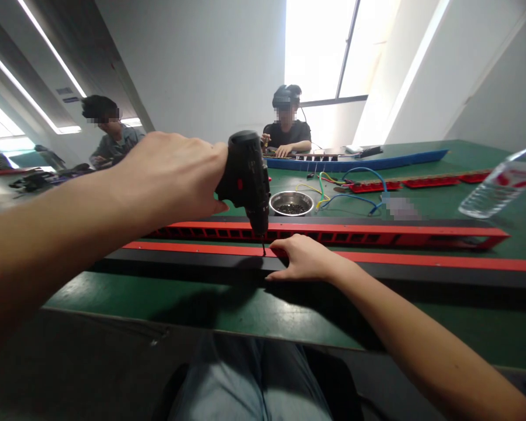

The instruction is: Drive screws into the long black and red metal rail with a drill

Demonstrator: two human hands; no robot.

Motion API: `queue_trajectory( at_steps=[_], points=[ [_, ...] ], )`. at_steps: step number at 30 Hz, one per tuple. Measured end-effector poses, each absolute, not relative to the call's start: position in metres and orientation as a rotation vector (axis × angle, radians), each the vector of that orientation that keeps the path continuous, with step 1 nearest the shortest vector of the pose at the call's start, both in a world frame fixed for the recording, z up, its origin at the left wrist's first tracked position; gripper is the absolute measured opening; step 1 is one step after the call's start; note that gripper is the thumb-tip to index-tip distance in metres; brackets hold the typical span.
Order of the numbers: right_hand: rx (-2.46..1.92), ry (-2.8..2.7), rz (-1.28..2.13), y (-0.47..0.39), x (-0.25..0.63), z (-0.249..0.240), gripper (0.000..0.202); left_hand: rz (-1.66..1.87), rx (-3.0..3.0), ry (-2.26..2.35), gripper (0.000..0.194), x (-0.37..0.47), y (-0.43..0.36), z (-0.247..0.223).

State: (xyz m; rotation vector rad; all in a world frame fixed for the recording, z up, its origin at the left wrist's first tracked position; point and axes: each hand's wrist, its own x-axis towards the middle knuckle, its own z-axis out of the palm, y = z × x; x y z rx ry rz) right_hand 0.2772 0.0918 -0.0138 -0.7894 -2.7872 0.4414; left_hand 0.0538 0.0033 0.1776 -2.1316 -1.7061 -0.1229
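The left hand [184, 166] is wrapped around the drill [245, 178], whose bit [263, 247] points down onto the red-and-black bar [403, 259] — lying left-to-right along the table [245, 310] — which the nearer right hand [304, 257] grasps just right of the bit.

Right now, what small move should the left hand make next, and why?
Probably a gentle downward press on the drill: the left hand holds it, its bit points down at the near red-and-black bar, with the right hand close beside.

Place: assembly workshop | green worktable [127, 298] | power drill [248, 175] | steel bowl [291, 197] of small dark parts [293, 209] | seated co-workers [293, 133]
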Motion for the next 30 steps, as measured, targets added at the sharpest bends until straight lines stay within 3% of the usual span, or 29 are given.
queue_trajectory(
  at_steps=[8, 20, 30],
  points=[
    [-0.743, -2.800, 0.505, 0.091, 0.275, -0.010, 0.047, -0.002, -1.901, -1.551, 0.050, 0.055, -0.001, 0.163],
    [-0.781, -2.793, 0.423, 0.091, 0.276, -0.014, 0.053, -0.046, -1.906, -1.589, 0.051, 0.055, 0.001, 0.163],
    [-0.780, -2.800, 0.406, 0.093, 0.276, -0.015, 0.054, 0.071, -1.873, -1.633, 0.061, 0.050, 0.002, 0.167]
  ],
)
